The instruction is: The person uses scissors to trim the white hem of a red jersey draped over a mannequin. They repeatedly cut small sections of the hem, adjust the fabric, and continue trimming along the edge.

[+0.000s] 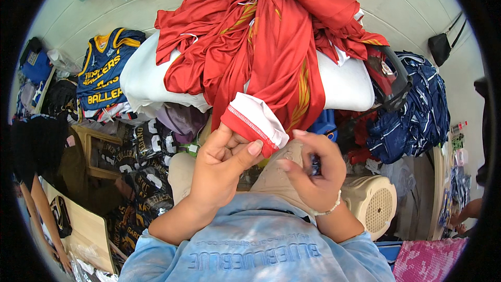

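Observation:
A small folded piece of white and red cloth (pixel 257 120), with an overlock seam along its red edge, is pinched between the thumb and fingers of my left hand (pixel 219 164). My right hand (pixel 319 172), a beaded bracelet at its wrist, hovers just right of the cloth, slightly blurred. Its thumb and index finger are bent and apart; a dark patch shows in the gap between them, and I cannot make out what it is. Beyond both hands, a large heap of red garments (pixel 209 68) with yellow trim drapes over a white padded surface (pixel 344 83).
Navy and yellow jerseys (pixel 107 70) lie at the far left, dark lettered garments (pixel 148 188) below them. At right are a navy striped pile (pixel 412 109) and a beige plastic stool (pixel 371 203). Another person's arm (pixel 49 219) shows at the left edge, a hand (pixel 464 214) at the right.

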A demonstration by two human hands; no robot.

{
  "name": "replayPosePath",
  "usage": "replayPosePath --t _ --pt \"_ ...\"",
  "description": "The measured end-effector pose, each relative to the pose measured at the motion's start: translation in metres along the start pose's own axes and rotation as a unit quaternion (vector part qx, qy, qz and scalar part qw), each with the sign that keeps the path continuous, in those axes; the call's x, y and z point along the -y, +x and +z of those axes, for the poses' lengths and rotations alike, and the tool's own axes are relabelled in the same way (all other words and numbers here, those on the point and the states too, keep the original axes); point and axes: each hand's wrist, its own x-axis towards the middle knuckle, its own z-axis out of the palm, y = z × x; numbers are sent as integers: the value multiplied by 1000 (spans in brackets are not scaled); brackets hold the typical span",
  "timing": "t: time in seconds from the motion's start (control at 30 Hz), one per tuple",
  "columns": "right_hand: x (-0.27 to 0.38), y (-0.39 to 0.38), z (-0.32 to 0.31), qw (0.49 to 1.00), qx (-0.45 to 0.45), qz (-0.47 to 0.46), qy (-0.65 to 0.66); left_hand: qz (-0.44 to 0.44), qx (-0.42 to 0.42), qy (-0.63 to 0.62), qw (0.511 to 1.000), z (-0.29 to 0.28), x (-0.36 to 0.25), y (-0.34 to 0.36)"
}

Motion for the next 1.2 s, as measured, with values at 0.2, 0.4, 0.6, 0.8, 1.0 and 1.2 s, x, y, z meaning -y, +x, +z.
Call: replayPosePath --t 0.2,0.4,0.6,0.8,1.0,1.2 --pt "-8 7 3 994 9 -93 -51 -12 -5 11 1000 -4 5 1" --pt "-15 -3 -1 971 -121 36 202 -2 -26 17 1000 -5 3 1" --pt "-6 -8 4 990 -5 124 72 40 6 36 999 -5 8 2" --pt "-12 -5 1 992 12 -107 -63 55 23 80 995 -9 12 2" --pt "-22 -17 -4 1000 6 -12 -22 88 9 73 993 -13 9 -1" --pt "-18 -29 -3 998 6 -69 -12 132 47 82 987 -12 9 -3"
